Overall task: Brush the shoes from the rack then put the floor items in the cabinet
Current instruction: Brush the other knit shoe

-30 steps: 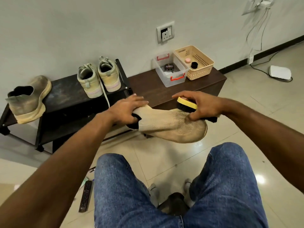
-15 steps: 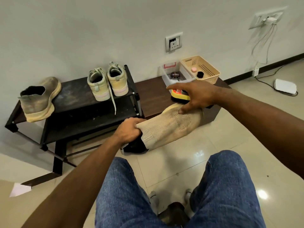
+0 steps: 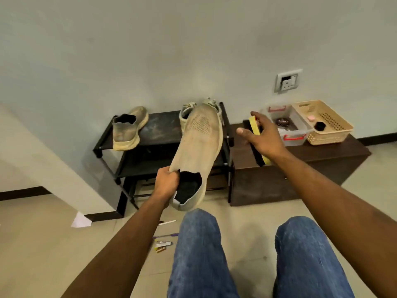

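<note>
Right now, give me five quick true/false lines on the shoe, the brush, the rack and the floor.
1. The left hand holds the beige knit shoe at its collar. True.
2. The right hand presses the brush onto that shoe. False: brush and shoe are apart, with the brush over the brown cabinet.
3. Another beige shoe sits on the top shelf of the black rack. True.
4. The polish tin sits in the woven basket. False: it is in the clear box beside the basket.
5. Small items lie on the floor near the left knee. True.
</note>
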